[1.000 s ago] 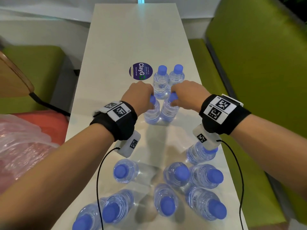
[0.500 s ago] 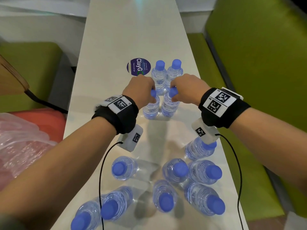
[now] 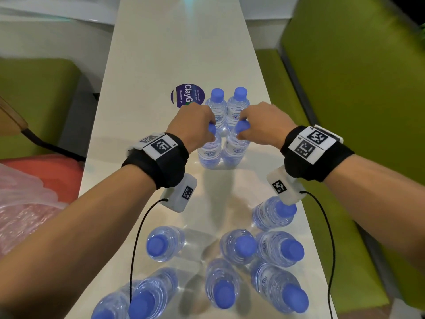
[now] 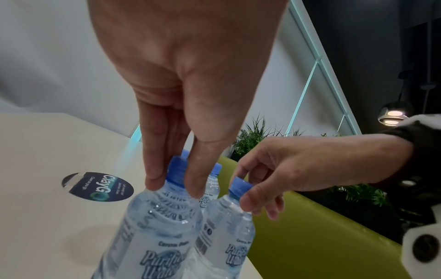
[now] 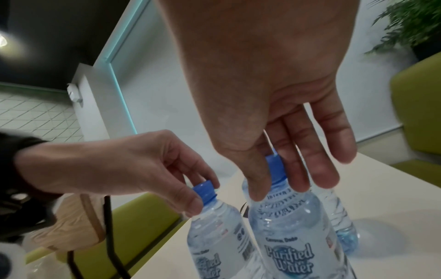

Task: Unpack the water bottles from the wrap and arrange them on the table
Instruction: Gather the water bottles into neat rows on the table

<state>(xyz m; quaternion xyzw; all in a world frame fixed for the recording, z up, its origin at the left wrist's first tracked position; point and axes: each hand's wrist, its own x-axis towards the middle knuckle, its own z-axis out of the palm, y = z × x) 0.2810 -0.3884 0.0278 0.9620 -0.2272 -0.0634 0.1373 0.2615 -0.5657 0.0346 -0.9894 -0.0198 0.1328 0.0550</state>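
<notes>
Two clear water bottles with blue caps stand side by side mid-table, close behind two more bottles. My left hand pinches the cap of the left bottle. My right hand pinches the cap of the right bottle. In the left wrist view my left hand has thumb and fingers round the blue cap. In the right wrist view my right hand grips its bottle at the neck. Several more bottles stand near the table's front edge.
A round purple sticker lies on the white table left of the far bottles. Crumpled pink plastic wrap lies on a red seat at the left. Green benches run along both sides.
Both hands keep their pinch on the two bottle caps, just behind the far pair. Only the head view has shifted slightly.
</notes>
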